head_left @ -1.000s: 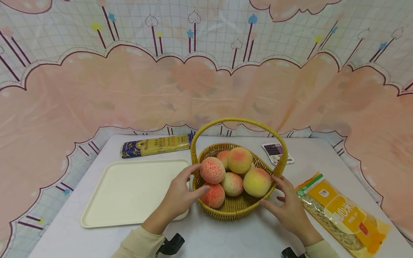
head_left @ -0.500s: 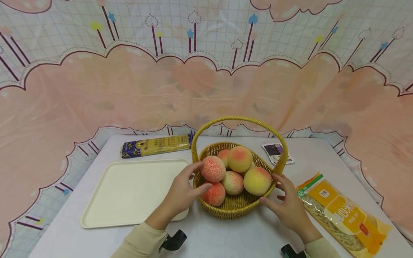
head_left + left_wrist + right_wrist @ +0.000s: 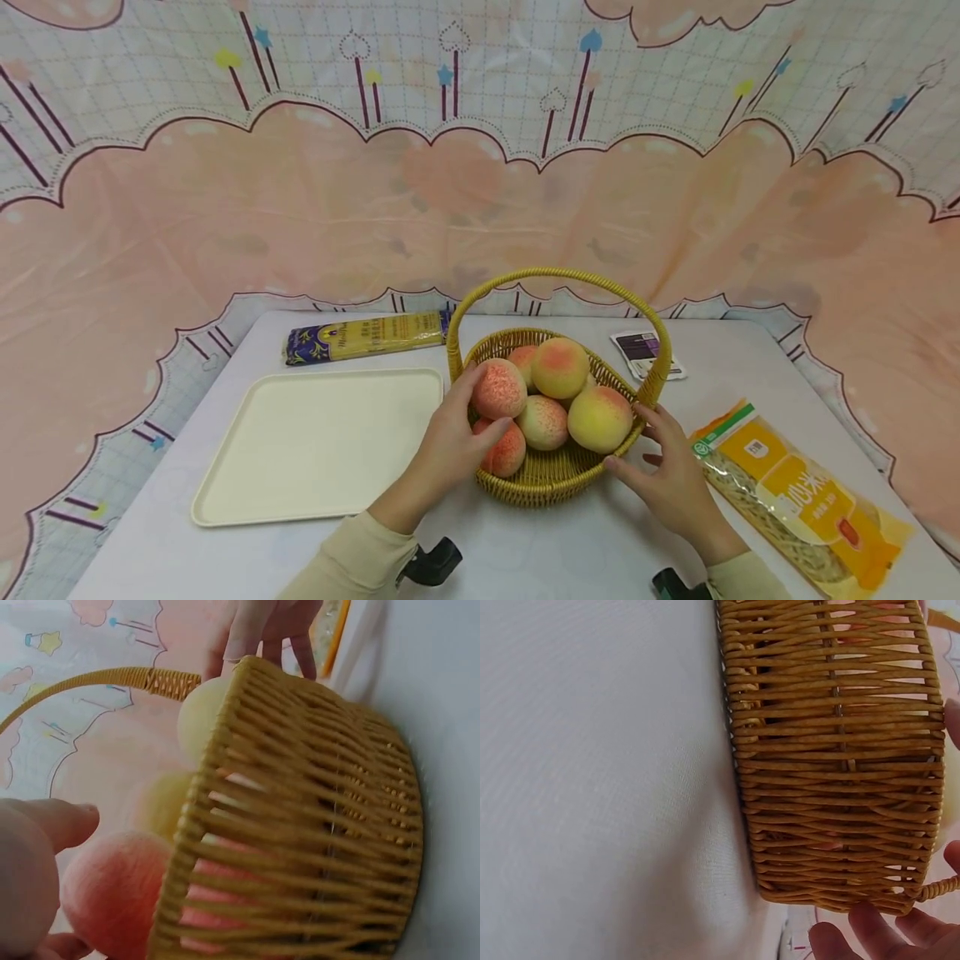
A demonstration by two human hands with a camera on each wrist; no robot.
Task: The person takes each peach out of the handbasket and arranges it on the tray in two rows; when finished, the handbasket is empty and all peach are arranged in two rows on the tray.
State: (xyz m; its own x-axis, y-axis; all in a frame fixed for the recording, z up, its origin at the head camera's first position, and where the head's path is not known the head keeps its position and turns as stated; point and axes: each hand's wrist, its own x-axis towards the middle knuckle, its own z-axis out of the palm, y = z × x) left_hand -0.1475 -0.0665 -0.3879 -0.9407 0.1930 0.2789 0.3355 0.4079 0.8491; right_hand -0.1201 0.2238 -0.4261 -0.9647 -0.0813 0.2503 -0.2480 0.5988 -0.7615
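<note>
A woven yellow basket with a tall arched handle holds several peaches and stands on the white table. My left hand reaches over the basket's left side, thumb and fingers curved around a pink speckled peach. Under the thumb lies a redder peach, partly covered. My right hand grips the basket's right end, its thumb at the front rim and its fingers near the handle's foot. In the right wrist view several fingers touch the wicker. The left hand's far fingertips are mostly hidden.
A cream tray lies left of the basket. Behind it is a yellow and blue pasta packet. A small purple and white sachet lies at the back right. An orange noodle bag is beside the right arm.
My left hand has moved right and further over the basket, from its left rim to around the pink speckled peach. The basket has shifted very slightly. The right hand keeps its place.
</note>
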